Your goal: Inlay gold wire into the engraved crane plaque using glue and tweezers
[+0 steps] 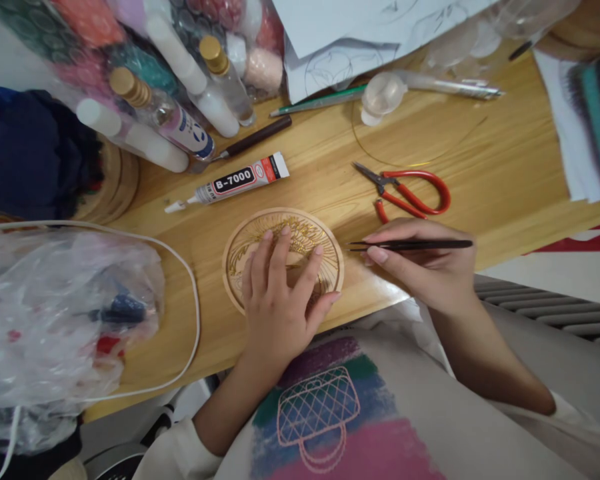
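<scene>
Resting our left hand (279,303), loosely spread and gripping nothing, on the wooden disc (333,268) upon the desk (320,177), we pinch dark tweezers (430,245) in the right hand (437,277) beside it; a sideways palm slip might disturb its gold linework (303,230).

The scene is seen through a single camera worn on the person's head, faced forward and steeply down. The round wooden disc (225,268) is placed near the middle, at about arm's reach, with the hands (280,300) included whole beside and over it. On its near side the person's own shirt (370,413) is taken in; beyond it, papers (330,27) are cut off by the frame. The table (323,163) is shown slanted around it.
</scene>
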Action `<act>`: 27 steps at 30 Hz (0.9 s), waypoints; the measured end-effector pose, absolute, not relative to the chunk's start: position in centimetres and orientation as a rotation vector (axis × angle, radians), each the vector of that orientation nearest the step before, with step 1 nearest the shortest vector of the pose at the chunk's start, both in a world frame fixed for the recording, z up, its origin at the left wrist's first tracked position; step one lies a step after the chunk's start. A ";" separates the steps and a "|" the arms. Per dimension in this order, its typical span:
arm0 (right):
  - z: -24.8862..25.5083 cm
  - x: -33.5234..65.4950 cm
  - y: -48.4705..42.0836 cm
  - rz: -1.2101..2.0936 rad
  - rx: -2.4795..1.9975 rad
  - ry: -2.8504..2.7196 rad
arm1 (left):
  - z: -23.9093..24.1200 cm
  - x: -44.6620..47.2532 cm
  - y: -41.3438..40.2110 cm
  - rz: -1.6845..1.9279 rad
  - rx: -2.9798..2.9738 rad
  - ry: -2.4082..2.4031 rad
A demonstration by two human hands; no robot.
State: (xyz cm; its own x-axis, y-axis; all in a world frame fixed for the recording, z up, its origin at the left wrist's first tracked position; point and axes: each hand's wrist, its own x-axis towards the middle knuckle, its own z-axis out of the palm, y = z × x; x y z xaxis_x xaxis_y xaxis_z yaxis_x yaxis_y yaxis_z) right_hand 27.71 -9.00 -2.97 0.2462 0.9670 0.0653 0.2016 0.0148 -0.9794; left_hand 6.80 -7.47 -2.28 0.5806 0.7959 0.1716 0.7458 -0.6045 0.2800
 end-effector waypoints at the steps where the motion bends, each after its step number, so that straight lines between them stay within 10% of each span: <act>1: -3.0 27.7 -9.0 0.886 -1.427 -1.179 | -2.3 6.8 -7.5 0.421 2.627 1.302; 27: -3.1 27.7 -8.9 0.866 -1.427 -1.190 | -2.0 8.1 -8.8 0.358 2.651 1.348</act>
